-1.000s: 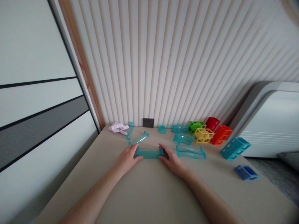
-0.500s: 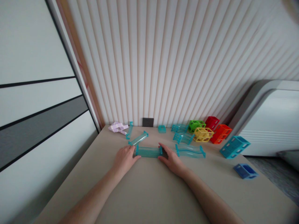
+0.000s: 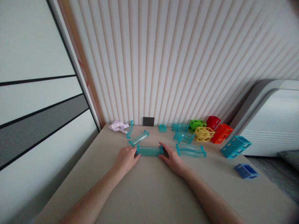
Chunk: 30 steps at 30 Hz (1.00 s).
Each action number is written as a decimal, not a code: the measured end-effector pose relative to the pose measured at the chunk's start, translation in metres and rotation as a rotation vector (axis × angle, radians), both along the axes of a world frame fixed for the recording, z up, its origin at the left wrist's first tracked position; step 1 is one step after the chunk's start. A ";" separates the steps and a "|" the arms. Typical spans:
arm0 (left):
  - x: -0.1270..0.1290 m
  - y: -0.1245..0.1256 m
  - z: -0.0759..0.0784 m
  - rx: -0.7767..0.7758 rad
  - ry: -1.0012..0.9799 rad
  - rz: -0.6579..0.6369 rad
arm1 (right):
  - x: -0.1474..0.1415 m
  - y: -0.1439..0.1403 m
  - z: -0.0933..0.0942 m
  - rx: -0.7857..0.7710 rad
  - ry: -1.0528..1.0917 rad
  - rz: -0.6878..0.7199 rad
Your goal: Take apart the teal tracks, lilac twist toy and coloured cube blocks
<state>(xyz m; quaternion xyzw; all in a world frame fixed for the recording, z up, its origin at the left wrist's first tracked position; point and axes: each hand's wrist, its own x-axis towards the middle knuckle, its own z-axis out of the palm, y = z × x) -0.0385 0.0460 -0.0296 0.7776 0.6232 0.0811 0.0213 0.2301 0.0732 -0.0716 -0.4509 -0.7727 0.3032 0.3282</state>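
Starting at our left, our left hand (image 3: 126, 157) rests on the beige table (image 3: 149, 189) with its fingertips curled against the left end of the straight teal track piece (image 3: 149, 151), and our right hand (image 3: 171, 157) presses the right end the same way, so we are pinching the piece lengthwise between both hands. It lies flat on the table, close to the middle. We judge it to be light, rigid, see-through plastic, a thin-walled channel that could skid on the smooth top and might crack if squeezed hard, so the thicker end flanges look like the best places to hold.

Just behind and left of that piece lies a second straight teal track (image 3: 138, 138), with a lilac folded piece (image 3: 119, 126) farther back by the wall. Right of it sits a wavy teal track (image 3: 191, 151), and beyond that, green (image 3: 197, 125), yellow (image 3: 204, 134), red (image 3: 212, 121) and orange (image 3: 221, 133) lattice blocks, then a teal block (image 3: 235, 146) and a blue block (image 3: 246, 171).
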 end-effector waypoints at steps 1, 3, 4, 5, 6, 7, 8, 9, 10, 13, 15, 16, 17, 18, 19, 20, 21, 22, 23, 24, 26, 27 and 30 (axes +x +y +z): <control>0.000 0.000 -0.001 0.000 0.002 -0.003 | 0.000 0.000 0.000 0.002 0.002 0.003; -0.001 0.000 -0.002 0.000 0.005 -0.006 | 0.000 0.000 0.001 0.003 0.004 0.006; -0.001 0.000 -0.003 0.002 0.006 -0.007 | 0.000 -0.001 0.002 0.003 0.003 0.006; -0.001 0.000 -0.003 0.003 0.007 -0.009 | 0.000 -0.001 0.002 0.004 0.002 0.004; -0.001 0.000 -0.004 0.005 0.007 -0.010 | 0.000 -0.001 0.002 0.005 -0.001 0.004; -0.002 0.000 -0.004 0.006 0.007 -0.011 | 0.000 -0.001 0.002 0.009 -0.003 0.003; -0.001 0.000 -0.005 0.008 0.008 -0.011 | 0.000 -0.002 0.002 0.014 -0.006 0.004; -0.001 0.000 -0.005 0.009 0.008 -0.011 | 0.000 -0.002 0.002 0.021 -0.010 0.004; -0.001 0.000 -0.005 0.010 0.009 -0.011 | 0.000 -0.002 0.002 0.028 -0.015 0.004; 0.000 0.000 -0.005 0.020 0.014 -0.015 | 0.000 -0.001 0.001 0.045 -0.028 0.001; -0.003 0.001 -0.003 0.027 0.024 -0.033 | 0.000 -0.001 0.001 0.045 -0.027 -0.002; -0.005 0.001 -0.002 0.030 0.031 -0.046 | 0.000 -0.001 0.001 0.042 -0.023 -0.004; -0.010 0.002 0.000 0.032 0.038 -0.060 | 0.000 -0.001 0.001 0.040 -0.018 -0.007; -0.015 0.004 0.002 0.035 0.045 -0.074 | 0.000 -0.001 0.001 0.039 -0.013 -0.008; -0.022 0.005 0.005 0.040 0.051 -0.086 | 0.000 -0.001 0.002 0.038 -0.011 -0.007; -0.028 0.007 0.007 0.048 0.056 -0.092 | 0.000 -0.002 0.002 0.037 -0.011 -0.007; -0.035 0.009 0.009 0.061 0.060 -0.093 | 0.000 -0.002 0.003 0.034 -0.014 -0.006; -0.040 0.011 0.011 0.077 0.065 -0.085 | 0.000 -0.002 0.004 0.030 -0.018 -0.003; -0.045 0.013 0.011 0.094 0.069 -0.073 | 0.000 -0.003 0.004 0.027 -0.024 -0.002; -0.047 0.015 0.011 0.110 0.072 -0.057 | 0.000 -0.003 0.005 0.026 -0.028 0.000; -0.048 0.017 0.006 0.146 0.068 -0.031 | -0.001 -0.004 0.006 0.029 -0.031 0.005; -0.047 0.018 0.002 0.164 0.061 -0.026 | -0.001 -0.004 0.006 0.032 -0.032 0.007; -0.042 0.022 -0.014 0.175 0.020 -0.047 | -0.002 -0.005 0.007 0.032 -0.039 0.013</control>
